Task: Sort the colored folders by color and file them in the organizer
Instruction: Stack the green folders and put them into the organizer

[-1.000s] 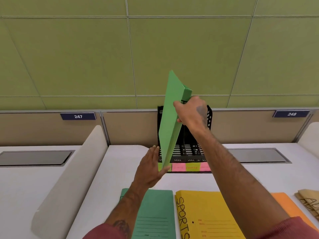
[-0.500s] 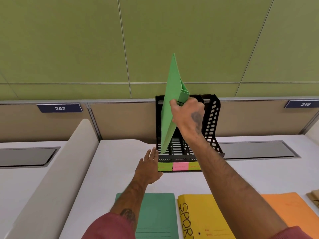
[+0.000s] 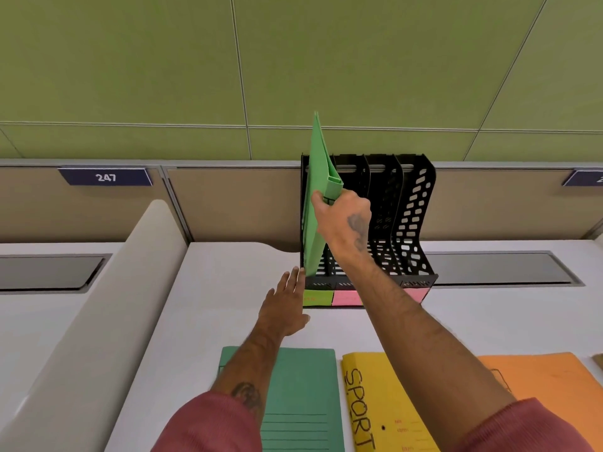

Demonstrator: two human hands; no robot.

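Head view: right hand [image 3: 342,223] grips green folder [image 3: 316,190], left hand [image 3: 284,308] seemingly just below.

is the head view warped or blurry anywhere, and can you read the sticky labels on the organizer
Head view: wide-angle warp, the wall seams splay outward; light is flat and even, no glare, only a thin shadow under the organizer; the green folder and right hand show no motion smear; writing on the green sticky label is too small to read.
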